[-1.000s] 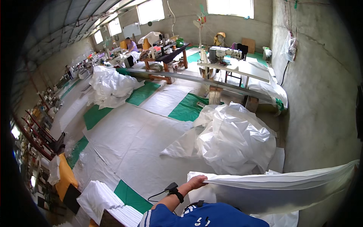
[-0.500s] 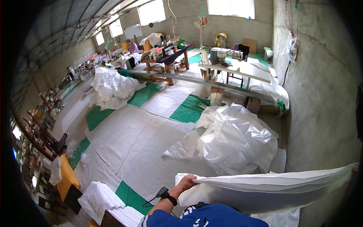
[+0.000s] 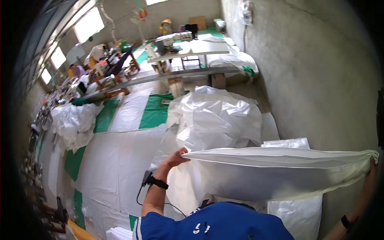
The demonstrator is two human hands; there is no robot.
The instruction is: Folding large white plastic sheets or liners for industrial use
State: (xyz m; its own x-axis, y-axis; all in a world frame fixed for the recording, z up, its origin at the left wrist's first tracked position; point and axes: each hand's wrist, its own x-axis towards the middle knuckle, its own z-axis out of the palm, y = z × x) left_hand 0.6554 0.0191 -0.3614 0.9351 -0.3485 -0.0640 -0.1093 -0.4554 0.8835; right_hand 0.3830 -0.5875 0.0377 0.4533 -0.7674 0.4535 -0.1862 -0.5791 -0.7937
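A long white plastic sheet, folded in several layers, stretches between my two hands in front of my body. My left hand pinches its left end, fingers closed on the layered edge. At the far right my right hand grips the other corner, partly lost in the dark rim of the picture. Along the top the layers lie close together; the lower part hangs and bellies out. Just beyond the sheet rises a large crumpled heap of white plastic sheeting.
Close on the right stands a bare concrete wall. A flat white stack lies below the held sheet. White and green sheeting covers the floor. Past a low metal rail stands a sewing table; another white heap lies left.
My view has swung to the right, and my right hand and forearm now show. The sheet's span is now more level, still held at both ends.
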